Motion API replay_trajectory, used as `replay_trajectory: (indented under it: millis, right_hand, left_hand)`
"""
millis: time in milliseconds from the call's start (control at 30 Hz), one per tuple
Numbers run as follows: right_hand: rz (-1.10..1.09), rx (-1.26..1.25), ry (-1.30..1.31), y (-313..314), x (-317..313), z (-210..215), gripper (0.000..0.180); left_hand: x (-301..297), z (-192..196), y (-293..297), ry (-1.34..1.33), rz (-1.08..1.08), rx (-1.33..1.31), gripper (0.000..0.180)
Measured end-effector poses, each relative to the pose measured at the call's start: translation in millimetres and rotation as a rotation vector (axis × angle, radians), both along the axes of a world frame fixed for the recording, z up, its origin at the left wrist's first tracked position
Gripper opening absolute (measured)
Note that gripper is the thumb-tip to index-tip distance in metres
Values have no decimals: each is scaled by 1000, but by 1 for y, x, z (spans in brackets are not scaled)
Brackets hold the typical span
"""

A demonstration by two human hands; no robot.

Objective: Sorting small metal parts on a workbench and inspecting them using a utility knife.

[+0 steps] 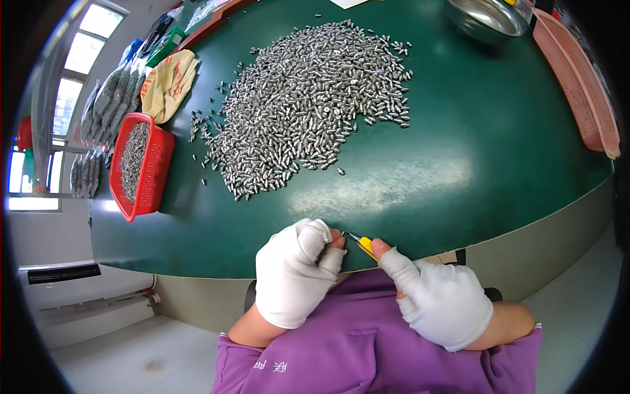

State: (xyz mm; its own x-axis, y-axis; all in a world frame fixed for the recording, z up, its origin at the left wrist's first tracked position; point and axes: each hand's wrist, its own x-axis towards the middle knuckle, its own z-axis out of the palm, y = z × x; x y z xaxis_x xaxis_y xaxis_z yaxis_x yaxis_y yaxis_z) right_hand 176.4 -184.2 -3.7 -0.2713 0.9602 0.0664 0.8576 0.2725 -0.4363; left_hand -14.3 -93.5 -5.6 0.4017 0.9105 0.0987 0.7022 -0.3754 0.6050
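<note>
Here my gloved left hand pinches something tiny; my right hand grips the small yellow-handled metal tool, tip angled left toward it.

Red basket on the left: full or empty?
Partly full. The red basket holds a layer of small grey metal parts that covers its floor and lies below the rim.

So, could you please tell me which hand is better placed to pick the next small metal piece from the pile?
Probably the left hand: the right hand grips a yellow-handled tool, while the left's fingertips pinch at most something tiny. The pile of metal pieces lies ahead, slightly to the left.
</note>
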Motion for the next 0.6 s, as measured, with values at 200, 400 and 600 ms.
replay_trajectory:
  millis: [200, 400, 600]
  right_hand:
    - [60, -38, -79, 12, 4, 14, 64]
    - [45, -21, -182, 8, 0, 22, 62]
    - [-229, -42, 83, 28, 34, 28, 58]
  left_hand:
    - [-1, 3, 3, 8, -30, -10, 19]
    - [0, 5, 3, -52, -38, -33, 18]
    - [-3, 7, 3, -175, 93, -252, 12]
